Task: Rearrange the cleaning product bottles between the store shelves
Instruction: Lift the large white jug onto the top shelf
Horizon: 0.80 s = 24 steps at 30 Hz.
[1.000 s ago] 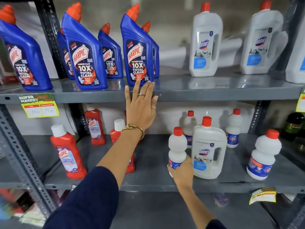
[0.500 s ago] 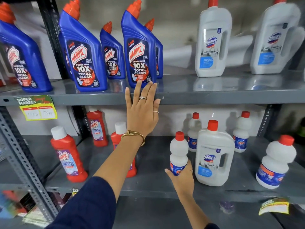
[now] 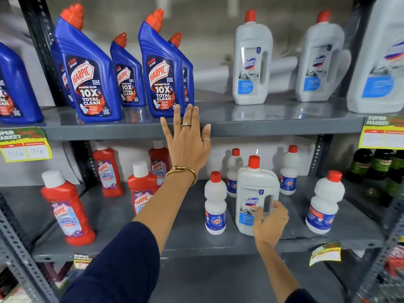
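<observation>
The right hand [image 3: 270, 224], low and right of centre, is curled around the handle of a big white jug [image 3: 255, 193] that stands on the lower shelf [image 3: 185, 243]. The left hand [image 3: 188, 145], mid-frame, is spread flat and holds nothing, fingertips at the lip of the upper shelf [image 3: 273, 125]. The jug has not left the shelf, so this move is only starting. Around it stand small white bottles [image 3: 215, 206], with red bottles [image 3: 65, 208] to the left. Farther up, blue bottles [image 3: 87, 71] fill the upper left and two matching white jugs [image 3: 252, 62] stand upper right, with a gap between; by my reading that is where the lone jug belongs.
</observation>
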### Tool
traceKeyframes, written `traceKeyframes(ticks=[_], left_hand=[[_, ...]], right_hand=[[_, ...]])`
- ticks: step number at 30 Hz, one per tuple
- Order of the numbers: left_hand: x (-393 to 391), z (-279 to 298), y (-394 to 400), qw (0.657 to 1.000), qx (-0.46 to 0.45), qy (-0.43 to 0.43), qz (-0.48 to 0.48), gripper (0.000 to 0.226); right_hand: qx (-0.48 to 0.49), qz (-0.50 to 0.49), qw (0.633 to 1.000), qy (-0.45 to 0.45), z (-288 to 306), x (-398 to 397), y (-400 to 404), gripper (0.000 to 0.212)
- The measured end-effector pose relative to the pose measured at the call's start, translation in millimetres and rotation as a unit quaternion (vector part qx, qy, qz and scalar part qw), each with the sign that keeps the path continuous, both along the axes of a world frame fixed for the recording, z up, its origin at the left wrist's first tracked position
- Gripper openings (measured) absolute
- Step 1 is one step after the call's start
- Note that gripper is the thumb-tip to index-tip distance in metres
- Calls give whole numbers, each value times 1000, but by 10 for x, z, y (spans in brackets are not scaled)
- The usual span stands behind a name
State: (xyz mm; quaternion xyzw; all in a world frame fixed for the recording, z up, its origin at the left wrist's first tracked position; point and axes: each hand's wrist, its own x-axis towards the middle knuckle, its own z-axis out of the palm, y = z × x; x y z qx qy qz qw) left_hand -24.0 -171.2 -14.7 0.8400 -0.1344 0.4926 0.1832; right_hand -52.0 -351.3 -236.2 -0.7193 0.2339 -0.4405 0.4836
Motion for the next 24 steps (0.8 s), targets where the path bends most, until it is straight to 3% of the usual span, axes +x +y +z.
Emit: traceKeyframes(ticks=[3, 10, 15, 24], left_hand=[[13, 3, -84, 1000, -7, -4, 14, 60], [28, -25, -55, 1000, 4, -14, 8, 59], [48, -47, -28, 1000, 9, -29, 0, 57], [103, -83, -24, 999, 26, -33, 12, 54]], right_hand=[[-2, 40, 999, 15, 33, -9, -64, 40], [17, 65, 997, 47, 109, 121, 174, 68], [36, 37, 996, 66, 103, 313, 261, 108], [56, 13, 998, 15, 110, 219, 287, 87]])
